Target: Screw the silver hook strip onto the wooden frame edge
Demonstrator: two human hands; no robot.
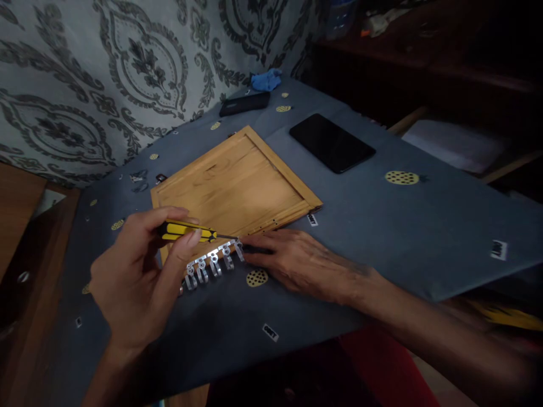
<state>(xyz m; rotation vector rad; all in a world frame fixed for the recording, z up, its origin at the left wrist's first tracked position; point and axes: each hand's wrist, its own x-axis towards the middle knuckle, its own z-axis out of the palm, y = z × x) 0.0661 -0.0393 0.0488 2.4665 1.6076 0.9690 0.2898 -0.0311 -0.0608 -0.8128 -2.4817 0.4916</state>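
My left hand (138, 271) is closed around the yellow-and-black handle of a screwdriver (189, 232). The screwdriver's thin shaft points right, with its tip at the right end of a silver metal hook rail (214, 263). Several hooks hang from that rail, which lies along the near edge of a wooden panel (224, 181) with a raised frame. Coming from the right, my right hand (303, 263) has its fingers closed at the rail's right end. Its thumb and fingertips are partly hidden, and small dark holes show in the panel's edge beside them.
A black phone (333, 142) lies on the blue patterned tablecloth (445, 226), right of the panel. Behind the panel are a dark flat case (245, 104) and a crumpled blue cloth (266, 80) near the wall. An open drawer (458, 144) is at the right.
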